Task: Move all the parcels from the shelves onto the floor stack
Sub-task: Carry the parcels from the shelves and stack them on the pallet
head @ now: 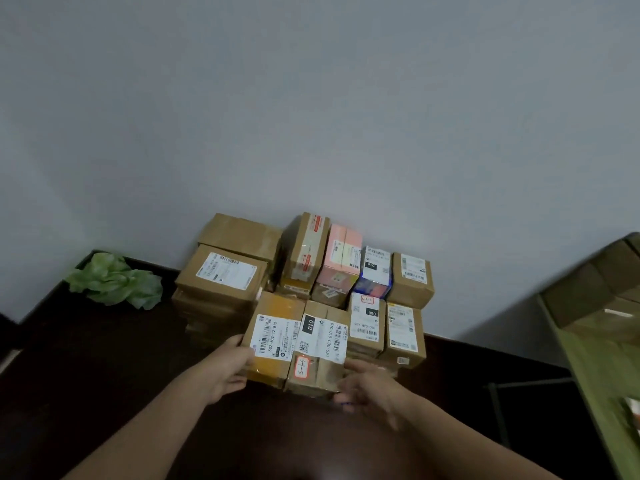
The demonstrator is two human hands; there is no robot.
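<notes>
Two parcels sit side by side at the near front of the floor stack (225,275): a yellow-taped parcel (273,337) and a brown 010-labelled parcel (323,341). The left hand (225,370) grips the yellow one's outer edge. The right hand (370,386) is blurred at the brown one's outer side, so I cannot tell if it grips. If only side pressure holds the pair, easing off could let them hinge at their seam and tumble off the front of the stack.

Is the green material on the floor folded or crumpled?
Crumpled: the green material lies in a wrinkled, uneven heap, no flat folds showing.
</notes>
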